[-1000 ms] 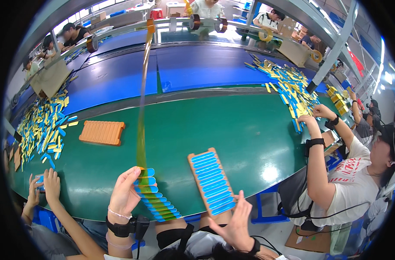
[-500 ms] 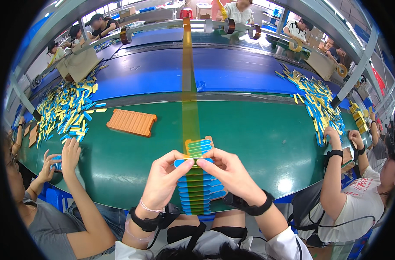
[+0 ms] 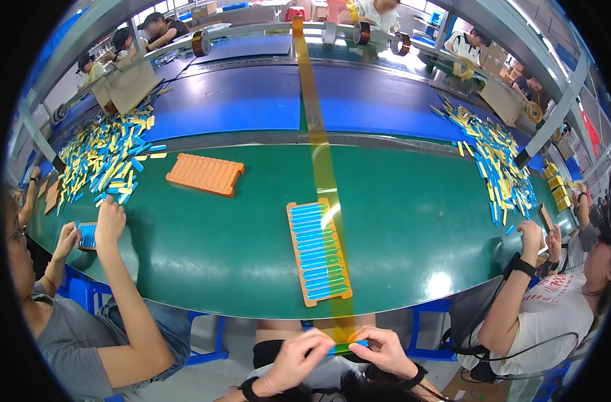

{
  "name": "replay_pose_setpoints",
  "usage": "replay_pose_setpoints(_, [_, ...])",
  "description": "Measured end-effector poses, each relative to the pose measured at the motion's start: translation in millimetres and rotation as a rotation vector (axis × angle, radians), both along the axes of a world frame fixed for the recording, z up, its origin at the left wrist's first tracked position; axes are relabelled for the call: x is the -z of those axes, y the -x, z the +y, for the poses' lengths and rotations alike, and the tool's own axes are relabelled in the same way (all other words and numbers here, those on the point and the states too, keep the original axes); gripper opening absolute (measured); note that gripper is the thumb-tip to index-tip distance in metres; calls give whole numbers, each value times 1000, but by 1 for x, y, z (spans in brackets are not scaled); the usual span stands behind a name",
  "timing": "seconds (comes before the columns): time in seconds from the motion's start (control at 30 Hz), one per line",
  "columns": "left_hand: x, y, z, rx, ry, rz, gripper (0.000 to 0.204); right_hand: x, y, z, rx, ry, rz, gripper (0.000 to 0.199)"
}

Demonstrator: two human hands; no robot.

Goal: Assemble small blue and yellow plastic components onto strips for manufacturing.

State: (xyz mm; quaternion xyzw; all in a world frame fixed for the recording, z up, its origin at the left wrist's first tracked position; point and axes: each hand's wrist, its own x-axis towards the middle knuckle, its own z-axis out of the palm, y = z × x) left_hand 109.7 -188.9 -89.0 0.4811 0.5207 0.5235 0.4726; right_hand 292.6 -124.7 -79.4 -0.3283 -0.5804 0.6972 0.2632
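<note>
Both hands have dropped since the earlier frame, from over the tray to the near edge of the view, by the lap; tape now drawn longer, tray of strips uncovered by hands.

Right hand [image 3: 388,353]: thumb and fingertips pinch the right end of a blue strip [image 3: 359,344], its middle under the tape's end. Left hand [image 3: 297,360]: at the strip's other end, fingers bent, blurred; cannot tell if they grip. More strips on the tape below the table edge, mostly hidden.

Tape [image 3: 321,155]: yellow-amber, clear, runs from the far rail [image 3: 265,31] down to the hands, passing above the right side of the tray. Cannot tell if it touches there.

Tray [image 3: 311,302]: orange, on the green table [image 3: 245,261], ahead of the hands, slightly tilted in view, ridged slots carrying a column of blue strips [image 3: 308,237].

Second tray [image 3: 205,175]: orange, slots bare, farther off to the left. Loose blue and yellow pieces heaped at left [image 3: 111,157] and right [image 3: 496,167]. Left co-worker's hands at a small filled tray [image 3: 87,236].
</note>
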Motion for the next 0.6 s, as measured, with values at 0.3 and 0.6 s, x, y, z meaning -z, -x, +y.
replay_pose_setpoints(0.3, [5,6,40,-331,-211,951,53,-2,7,-13,207,137,54,13])
replay_pose_setpoints(0.6, [4,-19,-6,-252,-165,1052,65,-5,21,-22,465,247,25,20])
